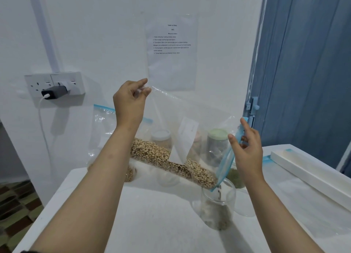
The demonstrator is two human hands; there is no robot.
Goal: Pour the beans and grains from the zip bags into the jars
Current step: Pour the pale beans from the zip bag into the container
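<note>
A clear zip bag (191, 123) with a blue zip strip hangs tilted over the white table (155, 214), its mouth down to the right. My left hand (131, 100) pinches the bag's raised bottom corner. My right hand (245, 148) holds the blue zip edge at the mouth. Pale black-eyed beans (171, 163) lie along the bag's lower side and fall into an open glass jar (218, 207) that stands below the mouth and holds some beans at its bottom.
Another zip bag (100, 131) with beans leans on the wall at left. Jars stand behind the held bag, one with a green lid (217, 134). A white box (307, 169) lies at right. A wall socket with charger (55, 90) is at left.
</note>
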